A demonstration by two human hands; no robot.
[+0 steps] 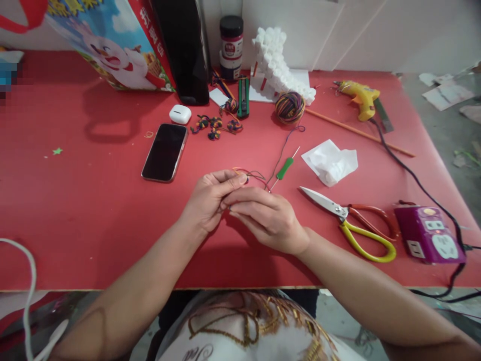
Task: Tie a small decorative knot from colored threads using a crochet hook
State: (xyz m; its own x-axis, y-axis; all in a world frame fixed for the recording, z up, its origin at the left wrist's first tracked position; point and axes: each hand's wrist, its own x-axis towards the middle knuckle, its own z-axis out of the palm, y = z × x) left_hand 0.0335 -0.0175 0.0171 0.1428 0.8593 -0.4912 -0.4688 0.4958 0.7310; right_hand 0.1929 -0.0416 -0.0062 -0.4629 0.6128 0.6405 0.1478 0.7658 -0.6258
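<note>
My left hand (pixel 214 194) pinches multicolored yarn (pixel 257 175) between thumb and forefinger, above the red table. Close against it, my right hand (pixel 268 218) has its fingers closed at the same spot; what they grip is mostly hidden. Loops of the yarn rise past the fingertips, and a strand trails up toward a yarn ball (pixel 290 107) in purple, orange and green. Just beyond my right hand lies a green-handled crochet hook (pixel 284 169). Several small knotted yarn pieces (pixel 215 123) rest farther back.
Scissors (pixel 343 213) with red and yellow handles lie at right, beside a purple power socket box (pixel 430 234). A yellow glue gun (pixel 361 99), crumpled white paper (pixel 330 161) and an orange stick (pixel 361 131) are behind. A phone (pixel 164 152) and white earbud case (pixel 180 115) lie left.
</note>
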